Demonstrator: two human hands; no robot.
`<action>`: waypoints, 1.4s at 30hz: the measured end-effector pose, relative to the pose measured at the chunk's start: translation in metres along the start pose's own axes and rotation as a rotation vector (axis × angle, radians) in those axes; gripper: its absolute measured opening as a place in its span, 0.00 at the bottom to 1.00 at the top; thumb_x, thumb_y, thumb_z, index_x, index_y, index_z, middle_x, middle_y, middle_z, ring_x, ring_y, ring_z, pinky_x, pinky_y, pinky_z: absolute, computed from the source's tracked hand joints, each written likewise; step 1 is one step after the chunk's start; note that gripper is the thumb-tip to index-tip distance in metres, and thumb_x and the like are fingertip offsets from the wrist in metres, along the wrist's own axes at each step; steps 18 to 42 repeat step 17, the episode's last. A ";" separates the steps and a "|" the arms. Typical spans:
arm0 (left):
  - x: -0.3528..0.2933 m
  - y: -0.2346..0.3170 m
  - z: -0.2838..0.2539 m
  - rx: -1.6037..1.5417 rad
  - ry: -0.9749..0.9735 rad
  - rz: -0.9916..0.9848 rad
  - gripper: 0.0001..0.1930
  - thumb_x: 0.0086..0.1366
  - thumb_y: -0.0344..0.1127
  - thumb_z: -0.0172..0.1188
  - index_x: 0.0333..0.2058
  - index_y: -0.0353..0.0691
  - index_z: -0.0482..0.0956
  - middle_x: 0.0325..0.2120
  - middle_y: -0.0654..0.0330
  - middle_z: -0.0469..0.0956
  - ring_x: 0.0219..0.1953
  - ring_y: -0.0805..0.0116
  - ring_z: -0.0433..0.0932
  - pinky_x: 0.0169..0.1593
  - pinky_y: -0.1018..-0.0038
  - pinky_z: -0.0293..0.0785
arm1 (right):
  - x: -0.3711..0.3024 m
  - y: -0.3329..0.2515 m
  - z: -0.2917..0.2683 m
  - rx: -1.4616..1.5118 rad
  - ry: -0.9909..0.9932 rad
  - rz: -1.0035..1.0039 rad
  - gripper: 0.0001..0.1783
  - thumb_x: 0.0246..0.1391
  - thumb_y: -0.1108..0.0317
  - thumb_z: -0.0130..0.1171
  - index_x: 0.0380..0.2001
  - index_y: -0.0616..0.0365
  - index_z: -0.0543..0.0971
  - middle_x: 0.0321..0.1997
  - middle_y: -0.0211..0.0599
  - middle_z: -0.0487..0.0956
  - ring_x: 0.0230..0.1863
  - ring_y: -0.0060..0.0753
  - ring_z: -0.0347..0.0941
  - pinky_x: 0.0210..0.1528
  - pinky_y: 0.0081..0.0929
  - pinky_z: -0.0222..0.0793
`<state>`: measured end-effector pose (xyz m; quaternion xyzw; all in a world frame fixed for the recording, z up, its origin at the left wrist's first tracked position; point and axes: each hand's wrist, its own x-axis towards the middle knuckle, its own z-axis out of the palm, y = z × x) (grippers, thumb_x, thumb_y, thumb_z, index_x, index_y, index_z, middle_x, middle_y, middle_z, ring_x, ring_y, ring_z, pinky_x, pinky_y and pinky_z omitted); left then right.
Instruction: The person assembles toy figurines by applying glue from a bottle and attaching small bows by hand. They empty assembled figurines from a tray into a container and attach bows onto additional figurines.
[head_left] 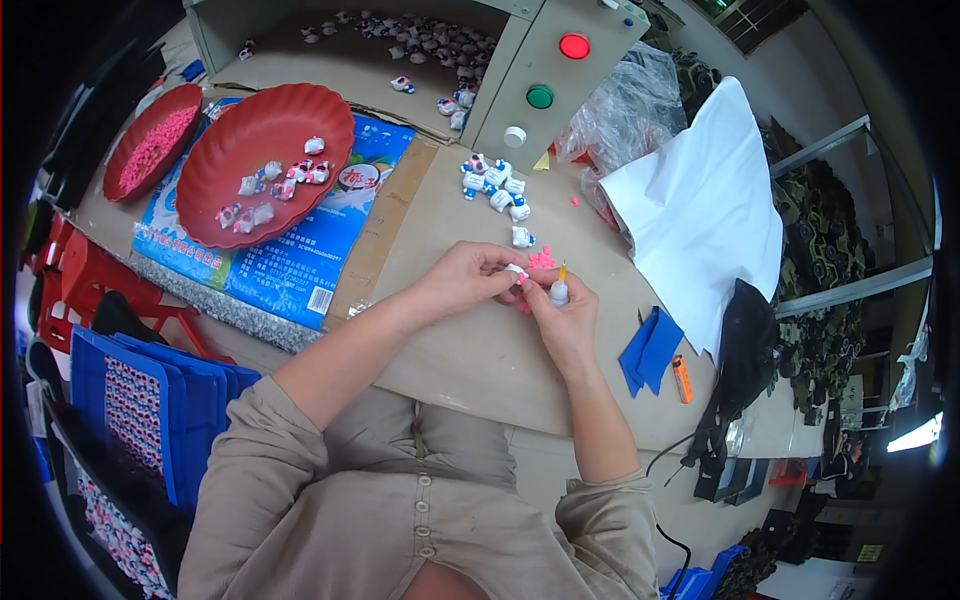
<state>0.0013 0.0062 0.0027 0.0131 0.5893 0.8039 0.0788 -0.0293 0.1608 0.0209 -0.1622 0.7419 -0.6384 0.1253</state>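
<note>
My left hand (462,278) pinches a small white figurine (516,270) between thumb and fingertips, above the tabletop. My right hand (568,325) meets it there, thumb and finger close to a bit of pink on the figurine. Held in that same right hand is a small white dropper bottle (559,293) with a yellow tip pointing up. Small pink pieces (543,259) lie in a loose pile just beyond my fingers. A white and blue figurine (522,237) sits beyond the pile, and several more figurines (492,184) are clustered farther off.
At the left are a large red dish (335,120) with figurines and a smaller red dish (193,97) of pink pieces. A grey machine (560,75) with figurines inside stands behind. Blue cloth (650,350), an orange lighter (682,379) and a white sheet (700,200) lie right. Blue trays (185,420) stand lower left.
</note>
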 end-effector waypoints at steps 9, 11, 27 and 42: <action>-0.001 0.006 -0.016 -0.336 0.133 -0.014 0.12 0.59 0.33 0.49 0.39 0.32 0.69 0.29 0.60 0.72 0.33 0.72 0.73 0.35 0.76 0.72 | 0.003 -0.009 -0.015 0.082 0.043 0.056 0.13 0.49 0.70 0.53 0.39 0.62 0.71 0.25 0.27 0.71 0.23 0.14 0.64 0.23 0.11 0.57; 0.011 0.012 -0.032 -0.532 0.168 -0.094 0.13 0.58 0.36 0.51 0.38 0.33 0.69 0.28 0.60 0.71 0.33 0.71 0.73 0.34 0.75 0.71 | 0.008 0.000 -0.024 0.533 0.056 0.167 0.13 0.52 0.66 0.49 0.38 0.62 0.69 0.28 0.31 0.71 0.22 0.20 0.66 0.24 0.15 0.62; 0.042 0.044 -0.043 1.381 0.528 0.037 0.22 0.49 0.46 0.62 0.41 0.45 0.68 0.35 0.59 0.71 0.38 0.60 0.73 0.39 0.65 0.67 | 0.006 -0.013 -0.037 0.269 -0.143 0.215 0.31 0.48 0.52 0.52 0.53 0.56 0.60 0.37 0.37 0.69 0.43 0.33 0.68 0.47 0.34 0.66; 0.042 0.044 -0.043 1.381 0.528 0.037 0.22 0.49 0.46 0.62 0.41 0.45 0.68 0.35 0.59 0.71 0.38 0.60 0.73 0.39 0.65 0.67 | 0.006 -0.013 -0.037 0.269 -0.143 0.215 0.31 0.48 0.52 0.52 0.53 0.56 0.60 0.37 0.37 0.69 0.43 0.33 0.68 0.47 0.34 0.66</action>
